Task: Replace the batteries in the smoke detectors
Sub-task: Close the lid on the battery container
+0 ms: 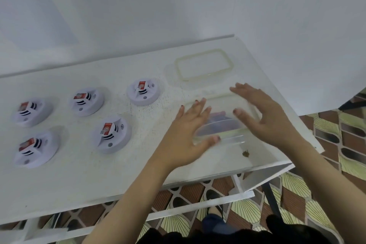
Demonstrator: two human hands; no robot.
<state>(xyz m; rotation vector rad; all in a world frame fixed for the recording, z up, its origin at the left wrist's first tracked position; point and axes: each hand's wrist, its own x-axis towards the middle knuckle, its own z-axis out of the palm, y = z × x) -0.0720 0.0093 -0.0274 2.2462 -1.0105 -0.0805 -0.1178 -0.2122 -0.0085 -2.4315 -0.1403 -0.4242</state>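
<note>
1. White painted worktop (pixel 79 180) against a white wall; its left end is cut off by the frame edge.
2. Five round white plastic smoke detectors (pixel 111 134) lie on the worktop's left half, three in the back row and two in front, all well apart from the hands.
3. Each detector has a small red rectangular battery (pixel 107 127) on top. Labels are too small to read, and I cannot tell whether the batteries are seated or loose.
4. Clear rectangular plastic container (pixel 231 140) sits on the worktop's right half, partly hidden by both hands. Its walls are hard to trace.
5. Red and blue shapes (pixel 217 123) inside the container are smeared; cannot tell what they are.
6. Left hand (pixel 188 134): fingers spread and fairly straight at the container's left side, thumb by the near rim. Motion blur, so contact is unclear.
7. Right hand (pixel 263 117): fingers spread and loosely bent over the container's right side, gripping nothing visible.
8. Clear rectangular lid with a yellowish seal (pixel 204 65) lies flat just behind the container.
9. Small brown speck (pixel 245 153) sits near the worktop's front right corner.
10. Patterned tile floor (pixel 247 210) and a dark shoe (pixel 213 198) show below.
</note>
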